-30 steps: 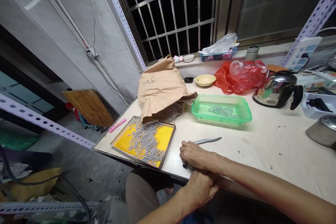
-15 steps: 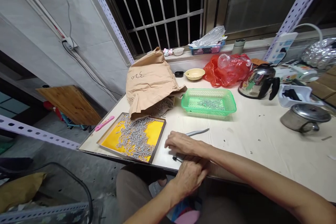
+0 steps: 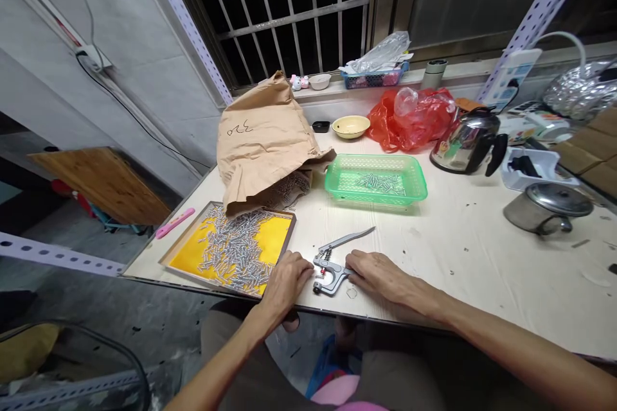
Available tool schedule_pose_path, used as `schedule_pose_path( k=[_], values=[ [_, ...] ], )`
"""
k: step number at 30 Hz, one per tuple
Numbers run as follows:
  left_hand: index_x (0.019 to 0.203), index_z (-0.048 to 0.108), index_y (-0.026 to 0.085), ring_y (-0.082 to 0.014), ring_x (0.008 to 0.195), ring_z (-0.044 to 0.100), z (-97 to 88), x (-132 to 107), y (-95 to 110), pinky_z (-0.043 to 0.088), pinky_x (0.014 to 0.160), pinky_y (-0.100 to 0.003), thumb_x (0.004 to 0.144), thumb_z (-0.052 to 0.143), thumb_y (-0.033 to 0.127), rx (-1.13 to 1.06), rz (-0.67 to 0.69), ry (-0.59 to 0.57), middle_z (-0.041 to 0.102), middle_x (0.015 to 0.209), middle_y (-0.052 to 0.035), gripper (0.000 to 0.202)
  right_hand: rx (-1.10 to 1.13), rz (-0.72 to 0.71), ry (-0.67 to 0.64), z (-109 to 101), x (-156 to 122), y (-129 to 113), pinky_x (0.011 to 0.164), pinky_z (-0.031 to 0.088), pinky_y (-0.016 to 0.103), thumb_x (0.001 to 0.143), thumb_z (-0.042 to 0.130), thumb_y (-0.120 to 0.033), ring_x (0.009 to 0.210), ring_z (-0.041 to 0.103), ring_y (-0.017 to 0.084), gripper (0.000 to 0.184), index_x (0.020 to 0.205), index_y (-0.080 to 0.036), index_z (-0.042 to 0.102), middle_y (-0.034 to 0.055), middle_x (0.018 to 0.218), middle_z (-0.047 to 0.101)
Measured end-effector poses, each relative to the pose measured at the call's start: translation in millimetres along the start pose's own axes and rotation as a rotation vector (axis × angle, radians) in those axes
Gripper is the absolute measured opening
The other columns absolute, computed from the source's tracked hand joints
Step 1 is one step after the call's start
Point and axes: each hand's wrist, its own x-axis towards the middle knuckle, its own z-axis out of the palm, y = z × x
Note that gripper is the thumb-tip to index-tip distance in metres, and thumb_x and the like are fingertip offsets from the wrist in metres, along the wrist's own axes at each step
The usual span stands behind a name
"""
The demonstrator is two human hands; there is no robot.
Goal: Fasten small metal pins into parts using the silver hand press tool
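A small metal hand press tool [image 3: 331, 270] lies near the table's front edge, its long lever pointing up and to the right. My left hand [image 3: 284, 286] rests on the table edge just left of it, fingers curled toward the tool's head. My right hand [image 3: 376, 275] lies flat on the table with its fingertips touching the tool's right side. A yellow tray [image 3: 186, 250] holding several small grey metal pieces sits left of my left hand. Further back stands a green plastic basket [image 3: 414, 185] with more of the same pieces.
A brown paper sack [image 3: 263, 141] spills metal pieces behind the tray. A red plastic bag [image 3: 409, 122], a yellow bowl [image 3: 351, 126], a steel kettle [image 3: 465, 141] and a lidded metal pot [image 3: 547, 205] stand at the back and right. A pink knife [image 3: 174, 223] lies at the left edge.
My hands, stacked over the tool before, have moved apart. The left now lies left of the tool and the right on its right side, so the tool shows. The camera has turned right.
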Motion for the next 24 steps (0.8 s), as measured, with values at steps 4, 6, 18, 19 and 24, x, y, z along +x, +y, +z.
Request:
schedule_pose_path(
  k=[4,6,18,19,24],
  values=[
    [0.088,0.068,0.022,-0.0172,0.089,0.053,-0.8,11,-1,0.042,0.074,-0.027,0.086,0.057,0.029,-0.009,0.085,-0.119,0.061,0.086,-0.0022,0.013,-0.029,0.044,0.032,-2,-16,15,0.061,0.031,0.026,0.091,0.042,-0.026,0.071,0.052,0.014,0.013,0.086,-0.019,0.053,0.0028,0.086,0.058],
    [0.089,0.067,0.022,-0.0169,0.089,0.053,1.9,10,2,0.042,0.075,-0.026,0.086,0.057,0.028,0.025,0.128,-0.146,0.061,0.088,-0.0024,0.012,-0.029,0.076,0.052,-3,-28,21,0.062,0.032,0.026,0.092,0.041,-0.027,0.073,0.053,0.015,0.015,0.088,-0.020,0.053,0.0026,0.086,0.058],
    [0.117,0.057,0.020,-0.0135,0.079,0.056,-58.0,105,78,0.044,0.073,-0.025,0.089,0.053,0.029,-0.039,0.151,0.380,0.061,0.090,-0.0030,0.030,-0.023,0.197,0.082,-3,-48,13,0.066,0.038,0.028,0.090,0.039,-0.022,0.078,0.057,0.017,0.012,0.086,-0.021,0.051,0.0032,0.089,0.059],
    [0.118,0.057,0.020,-0.0138,0.082,0.057,-59.8,107,83,0.044,0.074,-0.025,0.089,0.053,0.030,-0.020,0.152,0.387,0.061,0.091,-0.0031,0.031,-0.020,0.190,0.086,-1,-49,14,0.066,0.038,0.029,0.090,0.038,-0.022,0.078,0.057,0.017,0.013,0.086,-0.022,0.050,0.0033,0.089,0.059],
    [0.098,0.067,0.022,-0.0145,0.087,0.058,-40.1,74,41,0.042,0.073,-0.023,0.091,0.047,0.028,0.124,-0.051,0.237,0.062,0.090,-0.0021,0.021,-0.001,0.175,0.089,9,-53,21,0.063,0.040,0.030,0.092,0.034,-0.024,0.074,0.057,0.018,0.016,0.083,-0.022,0.048,0.0041,0.087,0.056]
  ],
)
